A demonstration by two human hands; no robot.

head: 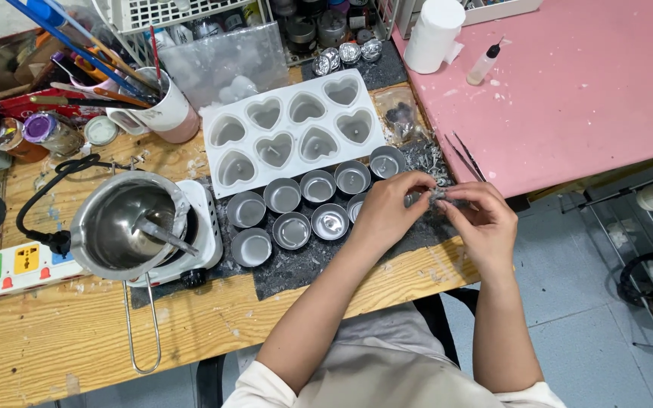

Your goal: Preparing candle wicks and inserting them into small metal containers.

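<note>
My left hand (387, 211) and my right hand (484, 219) meet over the right end of a dark mat (304, 268). Together they pinch a small crumpled silvery piece (440, 196) between the fingertips. Just left of my hands stand several round metal tealight cups (292, 229) filled with grey wax, in two rows. Behind them lies a white silicone mould (292, 128) with several heart-shaped cavities holding grey wax.
A metal melting pot (126, 227) sits on a small white hotplate (205, 234) at the left, beside a power strip (9, 268). A mug of brushes (164, 109), a pink table (568, 83) with tweezers (462, 155), a white roll and a dropper bottle (484, 64) are about.
</note>
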